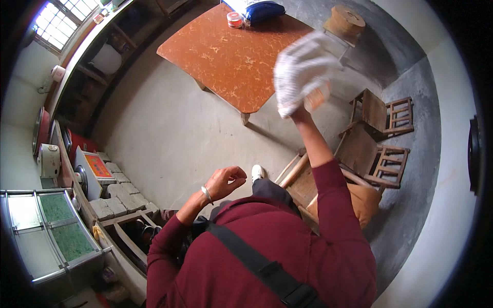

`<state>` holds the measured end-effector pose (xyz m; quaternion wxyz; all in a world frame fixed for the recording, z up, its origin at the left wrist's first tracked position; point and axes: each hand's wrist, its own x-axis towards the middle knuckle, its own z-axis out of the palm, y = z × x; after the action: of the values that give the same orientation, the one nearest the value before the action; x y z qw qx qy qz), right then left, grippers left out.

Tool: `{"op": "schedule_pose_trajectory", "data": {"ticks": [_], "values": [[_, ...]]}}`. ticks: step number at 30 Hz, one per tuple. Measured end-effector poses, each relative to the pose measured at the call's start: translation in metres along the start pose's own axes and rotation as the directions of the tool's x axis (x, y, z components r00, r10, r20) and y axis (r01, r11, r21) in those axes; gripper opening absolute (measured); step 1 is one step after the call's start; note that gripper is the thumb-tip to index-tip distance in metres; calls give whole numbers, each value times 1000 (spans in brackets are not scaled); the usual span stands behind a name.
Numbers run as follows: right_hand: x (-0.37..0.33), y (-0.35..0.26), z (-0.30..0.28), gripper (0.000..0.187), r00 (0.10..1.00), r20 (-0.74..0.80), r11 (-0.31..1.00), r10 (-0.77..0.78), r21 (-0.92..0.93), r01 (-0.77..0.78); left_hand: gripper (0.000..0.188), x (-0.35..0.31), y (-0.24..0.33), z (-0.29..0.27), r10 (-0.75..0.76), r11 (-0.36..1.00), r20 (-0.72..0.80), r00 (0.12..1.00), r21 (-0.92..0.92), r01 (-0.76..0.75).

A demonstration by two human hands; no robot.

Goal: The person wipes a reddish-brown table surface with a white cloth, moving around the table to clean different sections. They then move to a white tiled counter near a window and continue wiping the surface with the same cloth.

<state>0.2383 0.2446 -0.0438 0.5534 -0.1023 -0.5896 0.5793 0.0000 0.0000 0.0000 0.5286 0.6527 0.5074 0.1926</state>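
The right hand (pixel 297 112) is grasping a white cloth (pixel 303 64). The cloth is soft and floppy, and it looks blurry. It has an orange patch (pixel 317 96) near the bottom. Most of the hand is hidden behind it. The cloth is up at the right side of the counter (pixel 221 56), covering part of its edge from view. I cannot tell if the two touch.

The left hand (pixel 226 183) is loose and free, with its fingers bent in a soft curl. It is over the lap, near a white shoe (pixel 258 172). A shiny round bracelet (pixel 206 194) goes around its wrist.

The counter has a smooth, red-brown top with pale squiggly marks and rounded corners. Its legs are short and pale. At its far side sit a little round jar (pixel 234 20) with see-through sides and a puffy blue bag (pixel 264 11) that looks shiny. The bag is just beside the jar.

Past the counter's right side is a fat, round, tan block (pixel 344 24). Two brown wooden chairs (pixel 359 149) with bars in their backs stand near the wall. The floor (pixel 169 123) is flat and grey. On the left, rough grey bricks (pixel 123 195) lie close together in rows.
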Motion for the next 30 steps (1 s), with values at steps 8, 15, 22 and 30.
{"op": "schedule_pose_trajectory", "data": {"ticks": [8,15,22,30], "values": [[32,135,-32,31,853,-45,31,520,-997,-72,17,81,5,-41,-89,996,32,995,-24,90],[35,188,-91,58,885,-289,110,365,-931,-349,22,152,-51,-102,-146,989,-26,989,4,146],[63,247,-110,94,844,-310,-121,437,-951,-286,50,249,-156,-155,-327,936,-192,925,-199,290],[66,288,-65,43,872,146,114,467,-988,105,86,338,-193,-196,-422,883,-345,838,52,466]]}}
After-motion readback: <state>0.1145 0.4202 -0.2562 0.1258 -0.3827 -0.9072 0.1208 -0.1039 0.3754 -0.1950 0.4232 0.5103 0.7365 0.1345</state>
